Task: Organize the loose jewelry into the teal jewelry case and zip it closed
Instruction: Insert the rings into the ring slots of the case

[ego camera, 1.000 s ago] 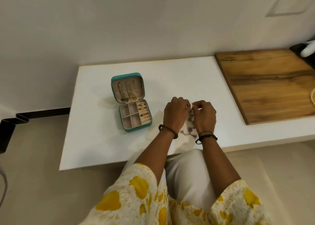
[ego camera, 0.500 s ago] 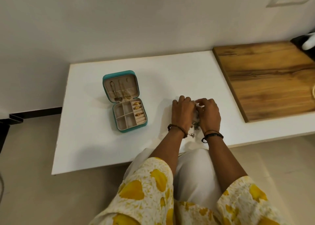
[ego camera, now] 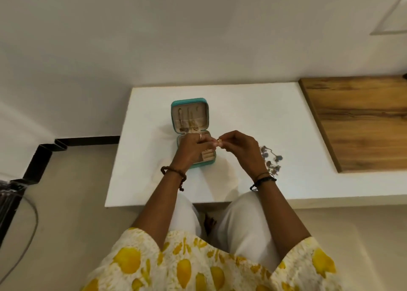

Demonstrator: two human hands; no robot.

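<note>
The teal jewelry case (ego camera: 189, 102) lies open on the white table (ego camera: 253, 105), its lid standing back with chains hanging inside. My left hand (ego camera: 191, 149) hovers over the case's tray and hides most of its compartments. My right hand (ego camera: 241, 150) is just right of the case. Both hands pinch a small gold piece of jewelry (ego camera: 219, 140) between their fingertips, held above the case's right edge. A dark beaded necklace (ego camera: 271, 160) lies loose on the table to the right of my right hand.
A wooden board (ego camera: 361, 123) covers the table's right end. A wall runs close behind the table. A black metal frame (ego camera: 41, 156) and a cable (ego camera: 28, 237) are on the floor at the left. My knees are under the table's front edge.
Both hands have left the dark necklace on the table and moved left to the case. They now pinch a small gold piece over it. The camera has also shifted.
</note>
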